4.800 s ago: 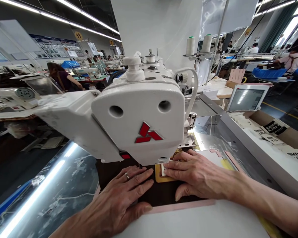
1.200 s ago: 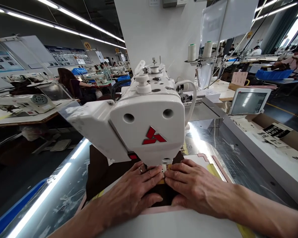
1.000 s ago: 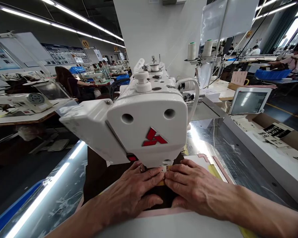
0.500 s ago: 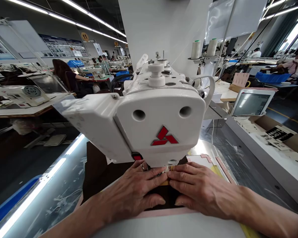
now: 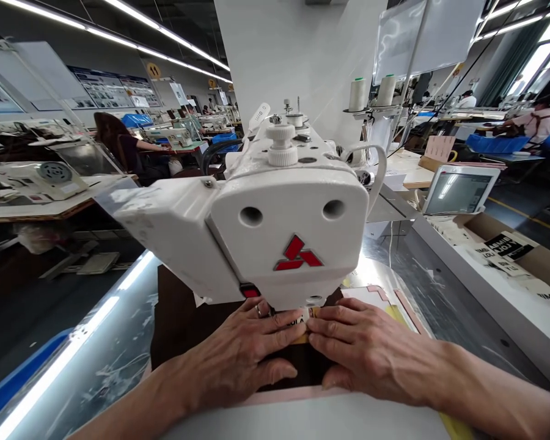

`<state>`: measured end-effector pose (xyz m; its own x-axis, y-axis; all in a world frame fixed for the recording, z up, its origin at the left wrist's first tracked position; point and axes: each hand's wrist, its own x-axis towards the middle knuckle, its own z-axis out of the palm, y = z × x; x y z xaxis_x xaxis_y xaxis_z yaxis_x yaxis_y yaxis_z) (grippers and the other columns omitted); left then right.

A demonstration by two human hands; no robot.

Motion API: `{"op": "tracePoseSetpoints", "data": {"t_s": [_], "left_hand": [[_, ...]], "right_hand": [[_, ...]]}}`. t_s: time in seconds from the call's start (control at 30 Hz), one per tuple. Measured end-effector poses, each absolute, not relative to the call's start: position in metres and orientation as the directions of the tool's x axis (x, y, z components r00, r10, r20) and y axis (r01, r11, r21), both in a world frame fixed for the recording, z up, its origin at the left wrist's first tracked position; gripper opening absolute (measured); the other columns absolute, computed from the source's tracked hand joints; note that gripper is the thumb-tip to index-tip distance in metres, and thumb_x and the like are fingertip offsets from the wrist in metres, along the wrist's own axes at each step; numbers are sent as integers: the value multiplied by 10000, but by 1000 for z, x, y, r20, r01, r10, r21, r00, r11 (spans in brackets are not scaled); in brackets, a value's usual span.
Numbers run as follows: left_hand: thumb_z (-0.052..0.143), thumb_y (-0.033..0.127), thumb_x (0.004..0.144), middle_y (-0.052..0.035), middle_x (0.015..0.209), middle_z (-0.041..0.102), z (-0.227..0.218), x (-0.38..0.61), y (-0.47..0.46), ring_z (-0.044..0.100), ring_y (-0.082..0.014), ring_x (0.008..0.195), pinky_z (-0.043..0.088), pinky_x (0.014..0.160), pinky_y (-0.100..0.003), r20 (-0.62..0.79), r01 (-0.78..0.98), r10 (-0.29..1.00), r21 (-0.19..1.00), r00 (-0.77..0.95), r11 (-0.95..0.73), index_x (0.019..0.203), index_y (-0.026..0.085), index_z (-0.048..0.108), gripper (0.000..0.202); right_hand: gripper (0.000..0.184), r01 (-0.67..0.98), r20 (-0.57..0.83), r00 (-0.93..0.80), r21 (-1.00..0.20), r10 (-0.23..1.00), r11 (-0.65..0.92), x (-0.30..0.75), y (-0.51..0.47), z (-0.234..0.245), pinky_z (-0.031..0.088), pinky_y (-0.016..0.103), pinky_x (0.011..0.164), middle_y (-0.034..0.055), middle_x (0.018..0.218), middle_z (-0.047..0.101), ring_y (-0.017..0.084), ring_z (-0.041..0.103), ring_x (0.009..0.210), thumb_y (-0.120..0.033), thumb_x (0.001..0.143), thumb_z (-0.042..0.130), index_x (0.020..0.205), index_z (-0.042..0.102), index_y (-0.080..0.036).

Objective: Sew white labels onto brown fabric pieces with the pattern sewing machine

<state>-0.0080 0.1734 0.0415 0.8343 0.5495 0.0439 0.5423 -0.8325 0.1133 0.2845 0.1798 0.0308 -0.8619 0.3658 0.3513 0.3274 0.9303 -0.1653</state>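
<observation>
A white sewing machine head (image 5: 275,226) with a red three-diamond logo fills the middle. Under it lies dark brown fabric (image 5: 178,318) inside a pink and white template (image 5: 376,296). A small label with black letters (image 5: 297,319) sits on a yellow patch beneath the needle area. My left hand (image 5: 238,360), with a ring, lies flat on the fabric, fingertips on the label's left edge. My right hand (image 5: 366,351) lies flat opposite, fingertips on the label's right edge. The fingertips of both hands nearly meet. The needle is hidden by the machine head.
A shiny metal table (image 5: 114,360) surrounds the work. A tilted touch screen (image 5: 461,192) stands at the right, with a cardboard box of printed labels (image 5: 508,244) beside it. Two thread cones (image 5: 371,91) stand behind. Other people sit at machines far left and far right.
Since the oldest frame both hands have drawn together until their fingertips nearly meet over the label. In the last second they hardly move; only the view shifts slightly.
</observation>
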Motion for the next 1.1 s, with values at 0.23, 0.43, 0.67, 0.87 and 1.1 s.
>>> {"op": "tracePoseSetpoints", "data": {"t_s": [0.23,0.43,0.67,0.87,1.1], "left_hand": [[678,516,1034,0,1613,510,38,-13,176,585,-319,1364,413,1130,-419,85,537,543,84,835,-839,1537,312,553,557],[626,485,1072,-11,1621,489,38,-12,176,599,-320,1359,414,1123,-429,56,543,550,101,834,-834,1548,284,541,524],[640,501,1060,3,1617,496,38,-13,177,610,-305,1343,441,1085,-393,53,559,568,124,821,-820,1561,333,523,541],[586,511,1087,21,1648,443,38,-14,176,576,-294,1390,441,1085,-387,26,562,569,126,822,-818,1600,343,459,554],[621,468,1077,-14,1636,460,40,-11,177,608,-278,1363,465,1078,-380,26,552,562,161,827,-818,1592,304,475,560]], "right_hand": [[404,433,303,-830,-180,469,883,319,166,36,570,484,1005,115,1412,699,302,709,1197,-449,1117,500,1318,687,-152],[422,496,321,-789,-171,524,852,347,161,29,557,481,1039,139,1432,679,305,684,1241,-407,1103,546,1436,597,-153],[378,514,276,-775,-247,568,821,355,171,17,533,477,1060,136,1390,688,294,661,1245,-403,1098,562,1398,599,-177],[367,525,244,-763,-305,598,795,353,172,18,512,474,1063,85,1357,698,278,652,1244,-400,1112,536,1437,569,-232],[316,532,229,-754,-336,616,777,351,171,21,505,466,1057,81,1303,706,268,664,1207,-408,1119,520,1373,588,-232]]}}
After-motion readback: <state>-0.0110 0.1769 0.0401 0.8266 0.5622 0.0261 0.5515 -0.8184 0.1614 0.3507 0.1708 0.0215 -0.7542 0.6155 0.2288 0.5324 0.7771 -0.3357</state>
